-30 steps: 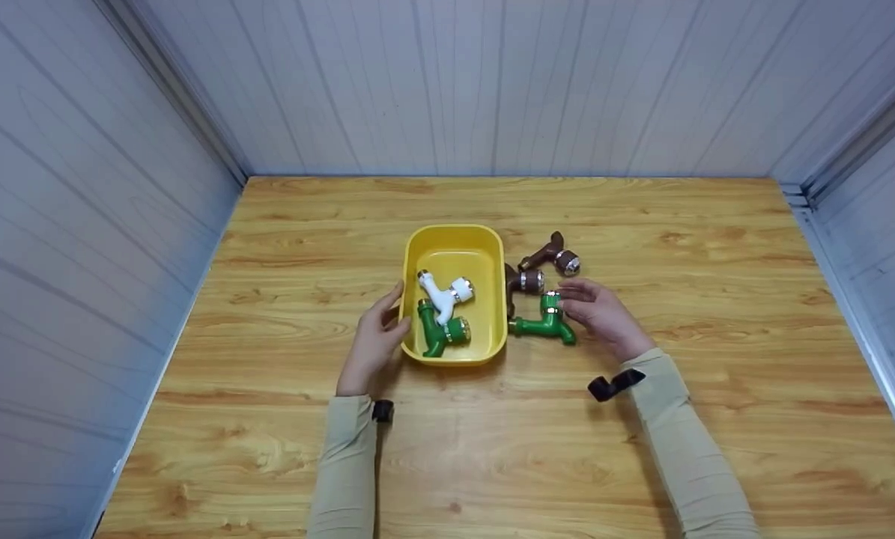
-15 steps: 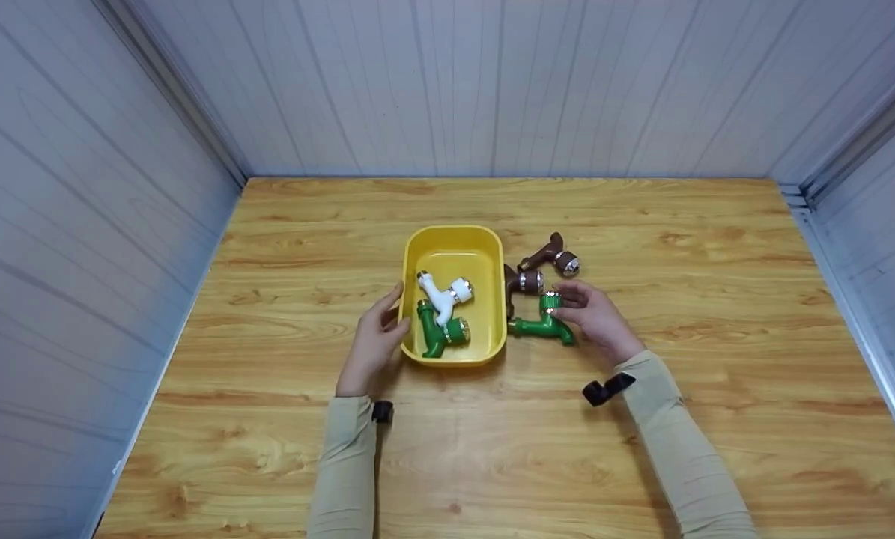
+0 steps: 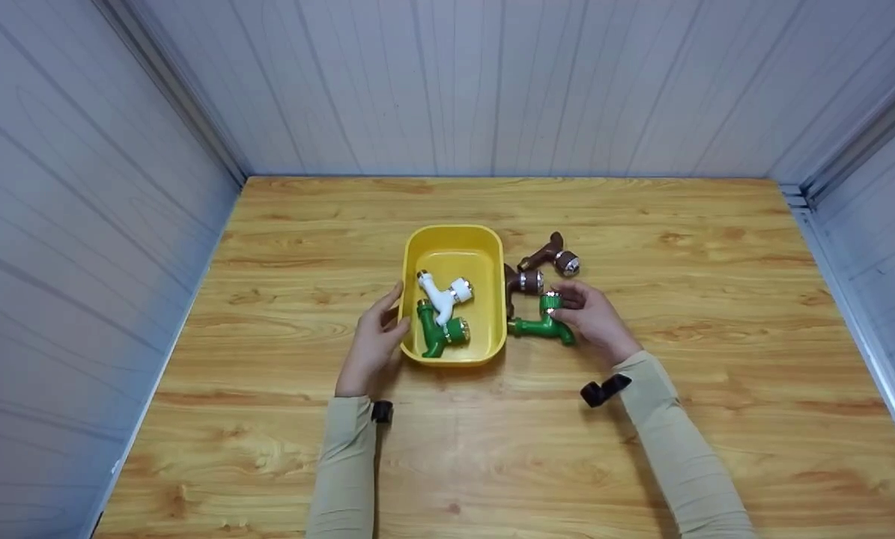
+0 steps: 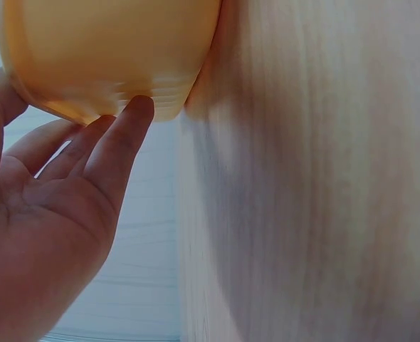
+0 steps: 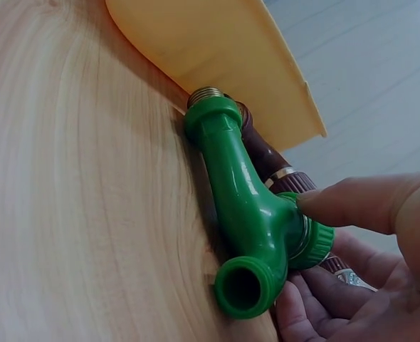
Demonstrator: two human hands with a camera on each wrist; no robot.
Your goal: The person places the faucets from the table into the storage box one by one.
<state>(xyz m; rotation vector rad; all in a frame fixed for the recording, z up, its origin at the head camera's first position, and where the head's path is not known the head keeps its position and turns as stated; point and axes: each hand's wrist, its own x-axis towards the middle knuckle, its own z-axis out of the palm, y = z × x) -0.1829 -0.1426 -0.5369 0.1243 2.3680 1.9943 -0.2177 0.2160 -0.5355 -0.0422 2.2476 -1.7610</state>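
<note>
A yellow plastic box [image 3: 454,364] holds a white tap [image 3: 441,298] and a green tap [image 3: 434,340]. My left hand [image 3: 376,340] grips its left side, thumb at the rim and fingers [image 4: 124,135] against the outer wall. To the right of the box, another green tap [image 3: 541,327] lies on the table, threaded end toward the box wall. My right hand [image 3: 597,322] holds this tap around its ribbed knob [image 5: 317,244], thumb on the near side and the other fingers partly hidden behind. In the right wrist view, the tap's spout opening faces the camera.
One brown tap [image 3: 531,282] lies close against the box's right wall, just behind the held green tap. Another brown tap [image 3: 556,254] lies farther back. Panelled walls [image 3: 462,90] enclose the wooden table [image 3: 305,224] at the back and both sides.
My right hand has shifted slightly left and closed on the green tap's knob. The tap has moved barely at all. The left hand and the box look almost unchanged.
</note>
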